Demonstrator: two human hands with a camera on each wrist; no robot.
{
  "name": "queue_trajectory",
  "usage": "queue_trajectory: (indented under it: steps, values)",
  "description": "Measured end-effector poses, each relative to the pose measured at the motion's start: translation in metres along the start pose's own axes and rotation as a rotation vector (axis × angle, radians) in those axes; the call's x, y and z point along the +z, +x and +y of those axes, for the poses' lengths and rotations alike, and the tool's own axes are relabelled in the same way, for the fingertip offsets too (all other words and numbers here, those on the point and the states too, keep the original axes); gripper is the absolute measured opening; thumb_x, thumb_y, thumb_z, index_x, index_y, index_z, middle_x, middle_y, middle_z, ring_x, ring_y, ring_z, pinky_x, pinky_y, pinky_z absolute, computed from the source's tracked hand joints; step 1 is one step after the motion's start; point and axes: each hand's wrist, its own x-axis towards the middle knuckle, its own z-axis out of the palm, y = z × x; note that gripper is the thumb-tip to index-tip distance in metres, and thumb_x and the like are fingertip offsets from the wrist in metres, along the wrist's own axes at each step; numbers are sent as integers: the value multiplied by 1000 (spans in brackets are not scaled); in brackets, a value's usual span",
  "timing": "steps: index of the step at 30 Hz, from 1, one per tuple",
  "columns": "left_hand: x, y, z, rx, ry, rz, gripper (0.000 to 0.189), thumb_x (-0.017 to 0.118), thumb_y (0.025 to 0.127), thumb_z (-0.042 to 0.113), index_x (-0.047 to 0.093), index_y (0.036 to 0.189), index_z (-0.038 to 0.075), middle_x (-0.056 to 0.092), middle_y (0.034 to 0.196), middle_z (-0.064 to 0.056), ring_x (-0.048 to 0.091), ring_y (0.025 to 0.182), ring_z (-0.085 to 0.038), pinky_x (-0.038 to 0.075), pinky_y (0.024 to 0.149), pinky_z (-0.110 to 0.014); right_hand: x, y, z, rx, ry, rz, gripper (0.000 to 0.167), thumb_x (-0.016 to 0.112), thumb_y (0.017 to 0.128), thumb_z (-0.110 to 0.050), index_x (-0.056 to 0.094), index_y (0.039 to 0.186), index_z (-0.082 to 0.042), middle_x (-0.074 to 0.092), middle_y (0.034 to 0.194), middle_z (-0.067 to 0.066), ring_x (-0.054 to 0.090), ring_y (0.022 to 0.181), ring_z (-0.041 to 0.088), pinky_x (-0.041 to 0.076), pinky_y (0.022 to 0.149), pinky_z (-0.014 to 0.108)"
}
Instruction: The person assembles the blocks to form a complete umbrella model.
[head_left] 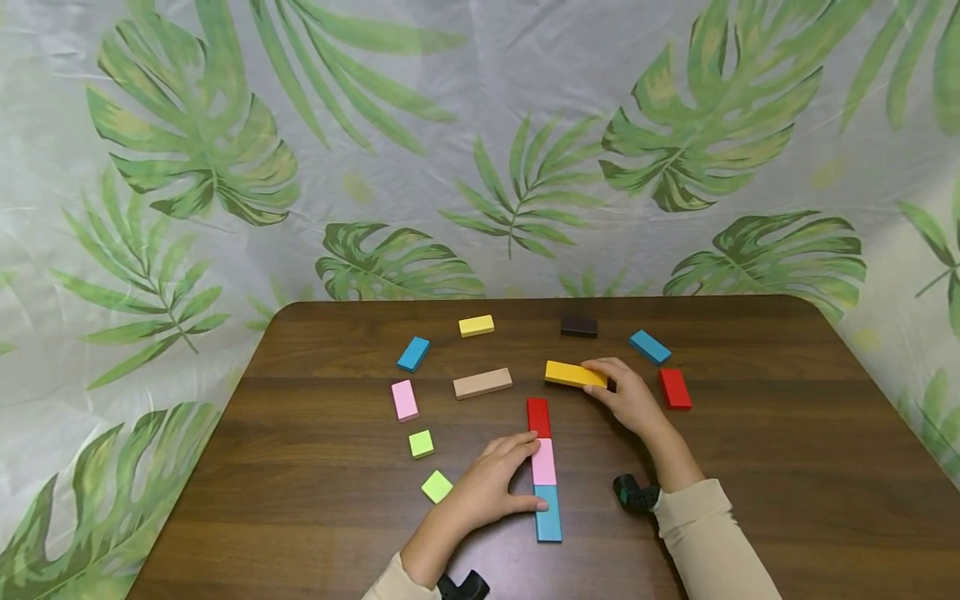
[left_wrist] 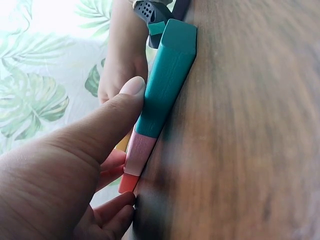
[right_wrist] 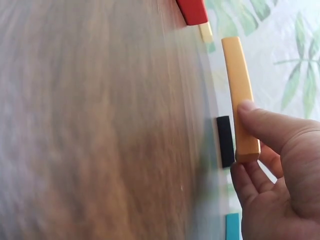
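Note:
My right hand (head_left: 630, 402) pinches one end of a long yellow-orange block (right_wrist: 239, 85) between thumb and fingers. In the right wrist view, that block stands out past the table surface, overlapping a black block (right_wrist: 225, 141) behind it. Beneath my left hand (head_left: 487, 482) runs a straight row of three blocks, end to end: red (head_left: 538, 417), pink (head_left: 543, 462) and blue (head_left: 548, 521). The left thumb rests against the blue block's side, and the other fingertips touch the row around the red and pink blocks. The row lies flat on the table.
Left of the row lie two lime green blocks, a pink block (head_left: 405, 401) and a blue block (head_left: 414, 354). A tan block (head_left: 482, 383) and a yellow block (head_left: 476, 326) lie farther back. A blue block (head_left: 650, 347) and a red block (head_left: 675, 390) lie right on the wooden table (head_left: 787, 467).

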Motion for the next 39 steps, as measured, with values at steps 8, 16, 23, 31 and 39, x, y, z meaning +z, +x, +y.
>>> queue_trajectory:
  steps: [8,16,23,31,39]
  values:
    - [-1,-1,1,-4,-6,-4,77,66,73,52,45,132,9,36,139,2,33,125,-18,30,99,-33,6,1,-3,-9,20,-41,37,64,83,-9,56,119,-2,51,119,17,44,111,33,32,93,50]
    - [0,0,0,-11,-15,-5,77,65,73,54,44,133,9,36,139,3,32,125,-18,30,99,-34,10,0,-5,-7,20,-62,36,63,83,-7,57,118,-4,51,118,15,45,110,32,33,93,50]
    - [-2,0,2,-19,-20,-12,77,66,73,53,44,133,10,35,140,3,32,125,-18,30,99,-33,12,-1,-5,-24,14,-76,35,64,82,-5,58,117,-3,52,116,16,46,108,33,34,91,51]
    - [-2,0,2,-10,-19,-9,77,66,73,53,44,132,9,36,139,2,32,125,-18,30,99,-33,13,-1,-3,-33,16,-91,36,64,82,-4,58,117,-2,53,116,16,47,109,34,34,92,50]
    - [-2,-1,1,10,-8,6,77,67,73,51,45,132,7,37,139,0,33,124,-19,30,99,-33,13,-2,-4,-23,22,-112,36,64,82,-4,58,117,-3,53,117,14,47,109,31,35,92,48]
